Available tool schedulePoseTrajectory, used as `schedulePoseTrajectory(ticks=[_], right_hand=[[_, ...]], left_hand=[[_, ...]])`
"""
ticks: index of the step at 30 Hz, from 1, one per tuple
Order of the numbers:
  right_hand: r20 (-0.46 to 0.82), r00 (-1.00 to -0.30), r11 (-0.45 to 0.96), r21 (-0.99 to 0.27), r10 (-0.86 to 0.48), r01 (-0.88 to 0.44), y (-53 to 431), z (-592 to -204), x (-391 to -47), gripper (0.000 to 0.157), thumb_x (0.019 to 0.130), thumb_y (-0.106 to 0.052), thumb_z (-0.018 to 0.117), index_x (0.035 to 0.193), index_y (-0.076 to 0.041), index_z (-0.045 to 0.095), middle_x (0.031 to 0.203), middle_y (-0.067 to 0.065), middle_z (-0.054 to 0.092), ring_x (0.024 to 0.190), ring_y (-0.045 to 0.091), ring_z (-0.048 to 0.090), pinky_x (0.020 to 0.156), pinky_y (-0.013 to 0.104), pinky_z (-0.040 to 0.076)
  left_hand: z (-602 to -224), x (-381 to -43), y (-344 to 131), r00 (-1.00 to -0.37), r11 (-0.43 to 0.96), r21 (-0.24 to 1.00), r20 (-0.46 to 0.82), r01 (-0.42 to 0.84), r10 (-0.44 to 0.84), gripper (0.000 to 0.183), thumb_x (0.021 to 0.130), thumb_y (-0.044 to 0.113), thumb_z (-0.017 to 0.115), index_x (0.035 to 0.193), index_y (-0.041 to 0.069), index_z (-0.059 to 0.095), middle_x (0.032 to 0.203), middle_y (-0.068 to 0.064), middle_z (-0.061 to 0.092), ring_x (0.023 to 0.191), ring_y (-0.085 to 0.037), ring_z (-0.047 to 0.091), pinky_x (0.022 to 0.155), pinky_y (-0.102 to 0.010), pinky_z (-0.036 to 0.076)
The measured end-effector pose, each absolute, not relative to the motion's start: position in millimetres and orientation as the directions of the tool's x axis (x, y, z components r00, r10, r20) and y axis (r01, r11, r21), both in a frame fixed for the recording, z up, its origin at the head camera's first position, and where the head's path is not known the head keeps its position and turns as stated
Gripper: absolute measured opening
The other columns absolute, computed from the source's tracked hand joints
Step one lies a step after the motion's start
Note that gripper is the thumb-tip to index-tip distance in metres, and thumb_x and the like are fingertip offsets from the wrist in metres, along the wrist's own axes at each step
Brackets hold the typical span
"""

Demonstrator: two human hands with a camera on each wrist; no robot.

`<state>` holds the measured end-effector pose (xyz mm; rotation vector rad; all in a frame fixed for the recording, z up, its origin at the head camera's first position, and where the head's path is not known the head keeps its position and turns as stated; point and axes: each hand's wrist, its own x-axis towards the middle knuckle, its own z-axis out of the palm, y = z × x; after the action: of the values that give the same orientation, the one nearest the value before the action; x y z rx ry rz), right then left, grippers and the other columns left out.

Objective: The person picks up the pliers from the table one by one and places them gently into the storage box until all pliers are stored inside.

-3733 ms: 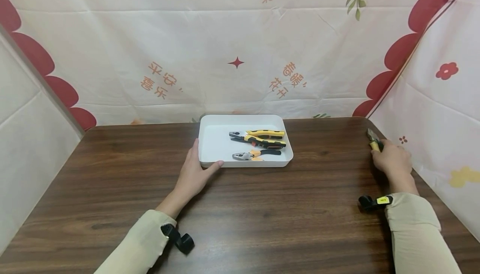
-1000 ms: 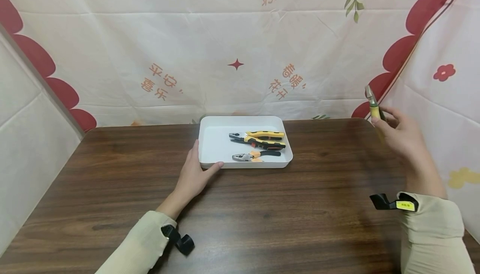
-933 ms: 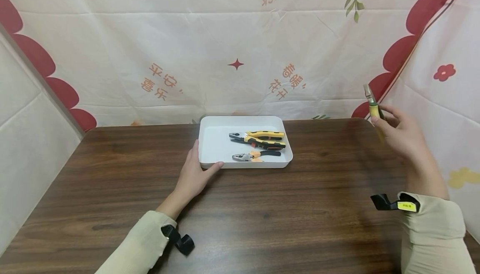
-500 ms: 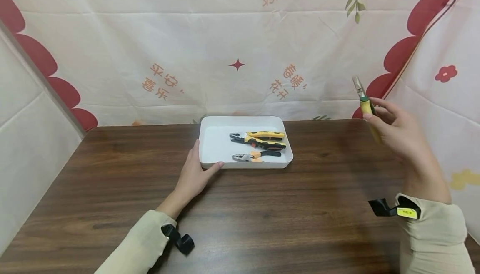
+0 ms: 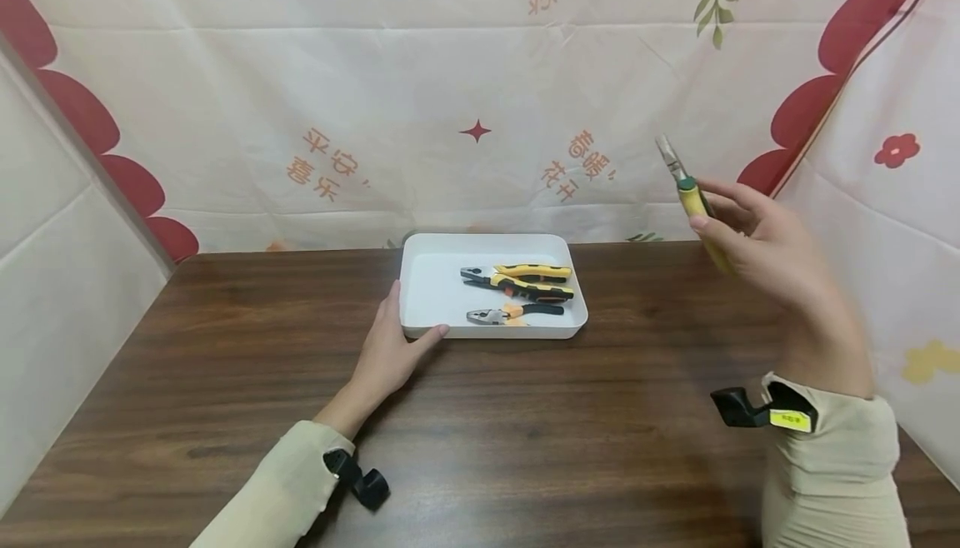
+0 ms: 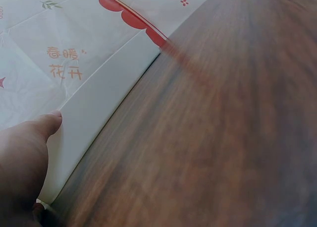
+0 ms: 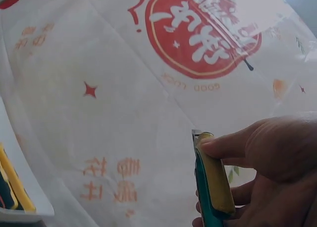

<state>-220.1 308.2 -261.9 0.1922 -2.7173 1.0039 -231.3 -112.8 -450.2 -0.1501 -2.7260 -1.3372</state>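
My left hand [image 5: 384,356] holds the near left corner of a white tray [image 5: 431,281], thumb along the front wall and fingers at the left side. Inside the tray, toward its right, lie yellow-and-black-handled pliers [image 5: 531,285] and a smaller pair of orange-and-black-handled pliers [image 5: 517,312]. Raised at the right, my right hand [image 5: 772,248] grips another pair of pliers [image 5: 688,186] with yellow and green handles, its metal head pointing up and left. In the right wrist view the thumb presses on the yellow handle [image 7: 216,180]; the fingers curl behind it.
The tray stands at the back of a dark wooden table [image 5: 525,431], close to a white printed cloth [image 5: 420,98] hanging behind. More cloth [image 5: 900,256] borders the table's right side, and a white panel [image 5: 67,265] its left.
My right hand has lifted the pliers off the table at the far right and carried them up, then left toward the tray. The left hand and tray have stayed in place.
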Motion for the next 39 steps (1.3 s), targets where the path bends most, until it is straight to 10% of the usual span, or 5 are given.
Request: schedulePoseTrajectory(ticks=[6, 22, 28, 39], right_hand=[[0.296, -0.952, 0.711, -0.654, -0.072, -0.257, 274.2, -254.2, -224.1, 0.053, 0.101, -0.036, 0.061, 0.152, -0.028, 0.046, 0.145, 0.016, 0.057, 0.097, -0.006, 0.058, 0.073, 0.012, 0.046], [0.358, -0.911, 0.603, -0.688, -0.204, -0.405, 241.9, -277.5, -242.4, 0.052, 0.100, -0.024, 0.064, 0.150, -0.023, 0.050, 0.145, 0.012, 0.055, 0.125, 0.019, 0.054, 0.093, 0.007, 0.047], [0.383, -0.858, 0.529, -0.676, -0.342, -0.513, 236.9, -288.8, -248.8, 0.051, 0.098, -0.012, 0.066, 0.147, -0.021, 0.053, 0.139, 0.005, 0.057, 0.113, 0.006, 0.058, 0.093, 0.007, 0.048], [0.299, -0.857, 0.565, -0.653, -0.419, -0.504, 231.1, -299.2, -255.8, 0.051, 0.099, -0.016, 0.066, 0.147, -0.025, 0.053, 0.143, 0.004, 0.055, 0.109, 0.021, 0.055, 0.085, 0.011, 0.049]], left_hand=[[-449.3, -231.0, -115.6, -0.990, 0.613, 0.779, 0.138, 0.134, 0.041, 0.109, 0.089, 0.053, 0.072, 0.163, 0.006, 0.007, 0.166, -0.021, 0.022, 0.153, -0.035, 0.028, 0.122, -0.054, 0.030], [-448.8, -231.5, -112.0, -0.989, 0.608, 0.782, 0.135, 0.139, 0.053, 0.108, 0.090, 0.053, 0.071, 0.163, 0.006, 0.007, 0.167, -0.020, 0.022, 0.154, -0.034, 0.027, 0.123, -0.053, 0.029], [-450.0, -231.6, -112.6, -0.990, 0.611, 0.781, 0.132, 0.130, 0.042, 0.108, 0.090, 0.053, 0.071, 0.163, 0.006, 0.007, 0.166, -0.021, 0.022, 0.154, -0.034, 0.028, 0.123, -0.053, 0.029], [-450.1, -231.7, -112.4, -0.991, 0.610, 0.782, 0.129, 0.129, 0.044, 0.109, 0.090, 0.054, 0.071, 0.163, 0.007, 0.006, 0.167, -0.020, 0.022, 0.154, -0.034, 0.027, 0.123, -0.053, 0.029]])
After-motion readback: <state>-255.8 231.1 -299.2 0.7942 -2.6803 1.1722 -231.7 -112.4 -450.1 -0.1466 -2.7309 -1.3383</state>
